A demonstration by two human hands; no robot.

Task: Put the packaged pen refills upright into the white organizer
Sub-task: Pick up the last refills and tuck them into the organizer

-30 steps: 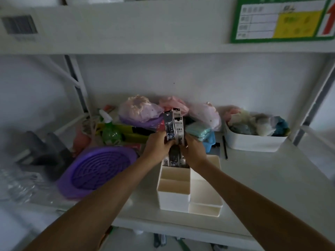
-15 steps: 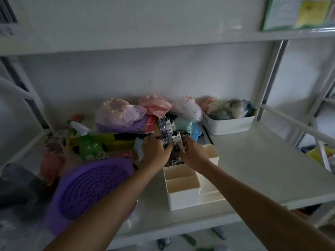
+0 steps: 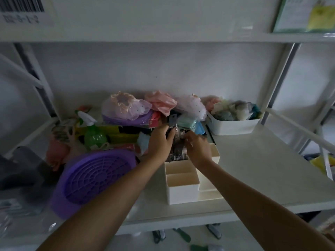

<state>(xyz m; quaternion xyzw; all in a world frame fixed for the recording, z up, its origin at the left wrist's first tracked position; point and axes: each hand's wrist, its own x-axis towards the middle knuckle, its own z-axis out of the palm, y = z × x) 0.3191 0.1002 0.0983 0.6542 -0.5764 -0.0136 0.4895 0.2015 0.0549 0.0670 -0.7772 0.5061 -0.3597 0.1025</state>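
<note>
Packaged pen refills [image 3: 178, 145]: upright in rear compartment of white organizer [image 3: 183, 187], on shelf [image 3: 253, 169]. Left hand [image 3: 160, 144] fingers closed round the packs; right hand [image 3: 196, 148] fingers pinching them, beside purple basket [image 3: 92, 178].

White metal shelving unit [image 3: 253, 165] against a plain white wall [image 3: 145, 69]. Upper shelf [image 3: 145, 19] overhead, with a barcode label [image 3: 21, 8] at far left and a green-framed sign [image 3: 306, 13] at far right. Slanted white braces [image 3: 282, 78] at both sides. Dim, soft light, no strong shadows. Below the front edge, a pale floor [image 3: 145, 241] with small dark and green objects, too blurred to identify. More shelving beyond on the right.
</note>
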